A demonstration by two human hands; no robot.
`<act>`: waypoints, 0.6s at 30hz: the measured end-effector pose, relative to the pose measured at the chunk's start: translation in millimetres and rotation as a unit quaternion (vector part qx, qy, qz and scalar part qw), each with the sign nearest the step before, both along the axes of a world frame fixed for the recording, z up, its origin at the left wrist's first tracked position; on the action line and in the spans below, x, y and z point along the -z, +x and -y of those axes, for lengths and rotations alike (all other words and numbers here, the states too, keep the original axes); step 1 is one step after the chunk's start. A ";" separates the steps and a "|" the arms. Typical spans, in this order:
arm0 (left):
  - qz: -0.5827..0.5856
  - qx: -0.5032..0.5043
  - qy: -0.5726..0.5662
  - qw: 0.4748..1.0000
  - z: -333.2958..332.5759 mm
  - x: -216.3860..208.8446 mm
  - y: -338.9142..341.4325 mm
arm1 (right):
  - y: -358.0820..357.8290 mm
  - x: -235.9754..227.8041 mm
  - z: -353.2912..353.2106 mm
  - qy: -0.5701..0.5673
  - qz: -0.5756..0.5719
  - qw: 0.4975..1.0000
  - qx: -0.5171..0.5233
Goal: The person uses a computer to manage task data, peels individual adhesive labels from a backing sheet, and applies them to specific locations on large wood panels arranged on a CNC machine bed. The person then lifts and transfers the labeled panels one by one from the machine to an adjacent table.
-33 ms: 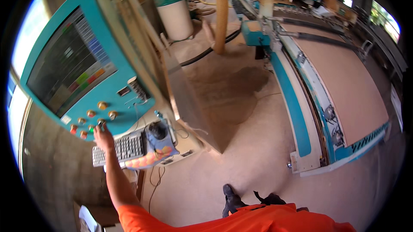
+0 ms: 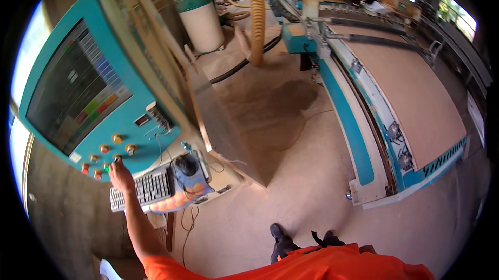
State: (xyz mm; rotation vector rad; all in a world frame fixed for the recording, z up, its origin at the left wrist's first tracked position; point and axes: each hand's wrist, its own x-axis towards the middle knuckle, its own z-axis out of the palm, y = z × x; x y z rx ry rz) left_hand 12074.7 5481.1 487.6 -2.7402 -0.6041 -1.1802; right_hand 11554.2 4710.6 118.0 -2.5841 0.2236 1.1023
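My left hand (image 2: pixel 121 178) reaches up to the teal control panel (image 2: pixel 143 147) on the left. Its fingertips are closed at a small round control knob (image 2: pixel 117 159) in the panel's lower row. Beside the fingers sits a lit green button (image 2: pixel 106 167), with several red and brass-rimmed buttons around it. Below the hand lies a keyboard (image 2: pixel 154 186) on the console shelf. A black mouse (image 2: pixel 185 164) rests on a colourful pad (image 2: pixel 179 197) to its right. Above the buttons is the dark screen (image 2: pixel 78 85) with coloured blocks. My right hand is out of the picture.
At the right stands a long teal and white machine (image 2: pixel 343 124) with a large brown board (image 2: pixel 400 93) on its bed. A ribbed tan hose (image 2: pixel 254 20) hangs at the back. A panel (image 2: pixel 221 124) leans beside the console, and a cable (image 2: pixel 191 223) trails down to the floor.
The whole view has shifted slightly, so the console and machine sit a little further left. My left hand stays at the same knob.
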 end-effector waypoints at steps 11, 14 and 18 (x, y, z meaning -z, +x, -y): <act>0.195 0.221 -0.645 0.705 87.8 181.5 -18.5 | 236.4 -46.3 -131.9 0.226 0.173 0.858 0.427; -0.192 0.400 -0.605 0.661 220.2 325.8 -102.6 | 250.1 -28.0 -142.5 0.192 0.177 0.891 0.372; -0.460 0.675 -0.361 0.451 407.4 272.7 -156.3 | 185.9 -0.4 -128.3 0.147 0.090 0.897 0.406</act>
